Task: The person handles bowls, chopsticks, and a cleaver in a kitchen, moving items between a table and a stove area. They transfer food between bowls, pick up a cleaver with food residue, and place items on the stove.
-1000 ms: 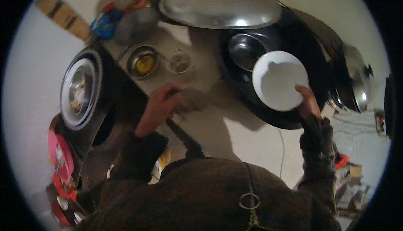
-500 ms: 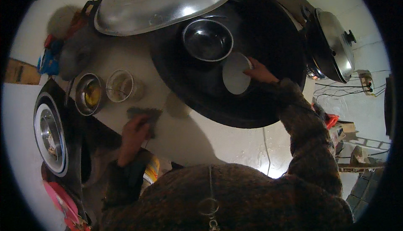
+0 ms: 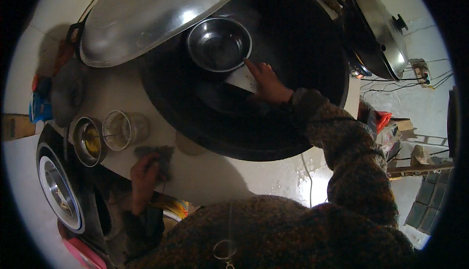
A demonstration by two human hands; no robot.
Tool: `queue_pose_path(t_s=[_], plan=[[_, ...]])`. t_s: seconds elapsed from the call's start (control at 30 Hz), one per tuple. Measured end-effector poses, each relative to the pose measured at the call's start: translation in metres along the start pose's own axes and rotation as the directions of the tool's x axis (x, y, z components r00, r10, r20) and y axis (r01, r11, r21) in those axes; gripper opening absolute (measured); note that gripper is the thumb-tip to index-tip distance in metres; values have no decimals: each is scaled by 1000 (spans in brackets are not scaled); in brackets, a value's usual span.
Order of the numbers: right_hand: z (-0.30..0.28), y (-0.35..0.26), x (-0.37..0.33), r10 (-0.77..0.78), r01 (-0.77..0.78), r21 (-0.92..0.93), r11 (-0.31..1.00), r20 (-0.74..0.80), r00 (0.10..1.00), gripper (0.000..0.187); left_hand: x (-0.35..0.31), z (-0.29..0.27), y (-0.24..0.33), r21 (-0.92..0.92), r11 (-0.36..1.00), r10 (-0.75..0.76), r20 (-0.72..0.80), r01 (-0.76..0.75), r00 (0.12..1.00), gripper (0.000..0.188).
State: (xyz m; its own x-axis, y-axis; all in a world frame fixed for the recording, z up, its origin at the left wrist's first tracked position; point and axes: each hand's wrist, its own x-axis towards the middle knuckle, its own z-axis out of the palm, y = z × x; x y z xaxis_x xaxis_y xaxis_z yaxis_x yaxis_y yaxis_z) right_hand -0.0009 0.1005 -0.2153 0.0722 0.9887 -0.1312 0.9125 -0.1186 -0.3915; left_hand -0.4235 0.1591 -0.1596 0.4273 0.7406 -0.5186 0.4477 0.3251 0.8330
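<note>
My right hand [image 3: 268,86] reaches over a big black wok [image 3: 234,132], closed on a thin white disc [image 3: 243,79] that is partly hidden under the hand. One finger stretches to the rim of a dark metal bowl [image 3: 215,49] sitting in the wok. My left hand [image 3: 143,173], fingers curled, pinches the edge of a dark grey rag-like pad [image 3: 163,159] on the pale counter [image 3: 210,176]. What the pad is made of cannot be made out.
A large domed metal lid [image 3: 151,20] overlaps the wok's far left. A metal bowl with yellow contents [image 3: 88,144] and a whitish tub [image 3: 117,129] stand left. Beyond the wok's right side is a lidded pan [image 3: 378,32]. A cable [image 3: 309,171] crosses the counter.
The view has shifted, so the lid and tub sit further left. My right hand has brought the white disc up against the metal bowl. My left hand keeps to the grey pad.
</note>
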Motion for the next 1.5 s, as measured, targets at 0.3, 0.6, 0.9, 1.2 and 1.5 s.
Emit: queue_pose_path(t_s=[0.3,0.6,0.9,1.2,1.5], plan=[[4,13,4,-33,31,162,986,13,999,104,3,2,5,-43,998,-37,2,37,999,25],[-3,11,4,50,-62,248,967,54,997,103,4,-1,2,26,999,-30,-5,30,1000,26],[22,42,13,225,-210,376,903,2,974,94,9,-6,-2,52,997,-50,12,49,999,23],[34,47,17,304,-253,533,807,-8,953,85,6,-10,2,62,998,4,50,-7,999,28],[-49,28,-9,284,-252,363,897,-37,958,69,-2,-13,12,137,991,-14,122,-2,992,44]])
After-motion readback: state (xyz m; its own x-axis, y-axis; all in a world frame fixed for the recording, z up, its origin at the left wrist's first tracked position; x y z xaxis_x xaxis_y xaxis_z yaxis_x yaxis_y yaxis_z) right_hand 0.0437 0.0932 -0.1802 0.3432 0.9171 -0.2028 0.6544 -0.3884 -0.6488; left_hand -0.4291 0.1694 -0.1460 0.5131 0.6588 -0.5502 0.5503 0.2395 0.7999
